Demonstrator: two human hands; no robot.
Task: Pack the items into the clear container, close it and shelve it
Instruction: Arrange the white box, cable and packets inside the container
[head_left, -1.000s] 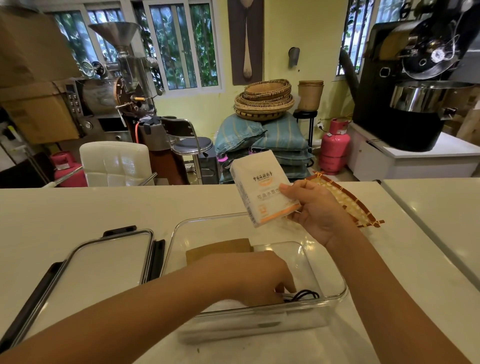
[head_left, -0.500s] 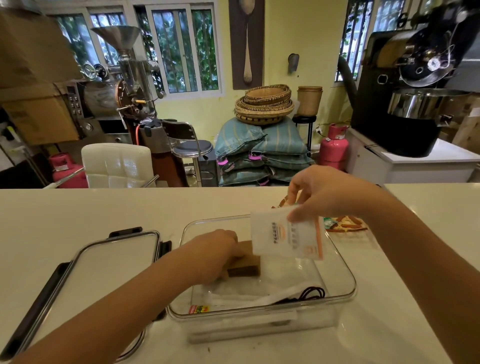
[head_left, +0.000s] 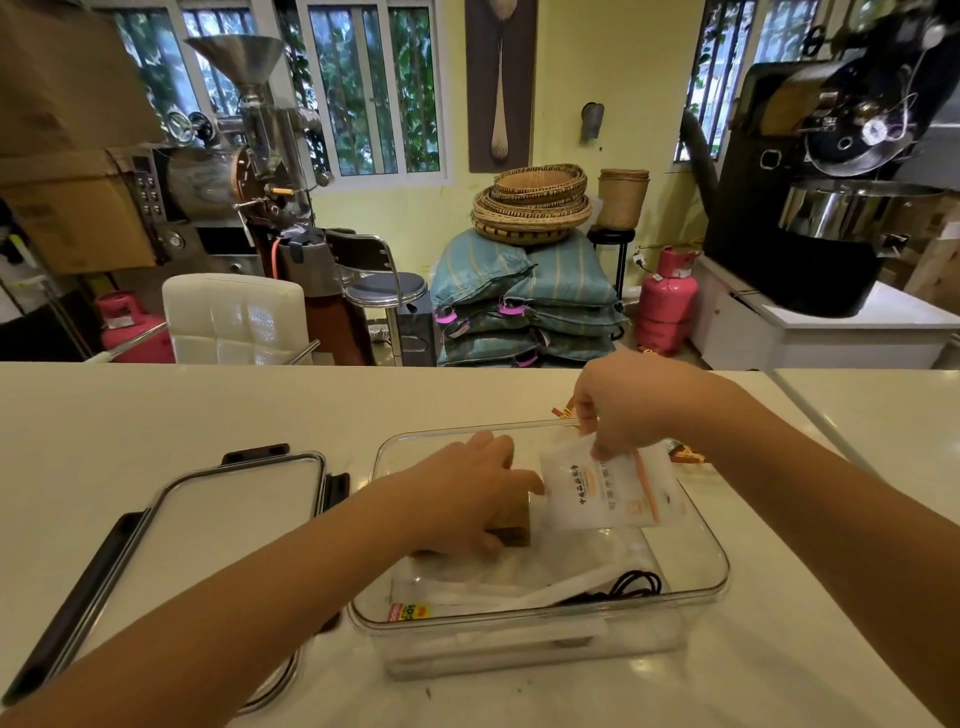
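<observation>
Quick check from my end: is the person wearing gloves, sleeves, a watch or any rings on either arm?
No. Both forearms are bare for as far as the head view shows, with no sleeve edge in frame. The left hand and right hand have no gloves. No watch, bracelet or ring shows on the visible sides of the wrists and fingers; the undersides are hidden.

A white counter (head_left: 156, 415) fills the lower frame, bearing a clear container (head_left: 717, 566) at centre, its lid (head_left: 228, 499) at lower left.
</observation>
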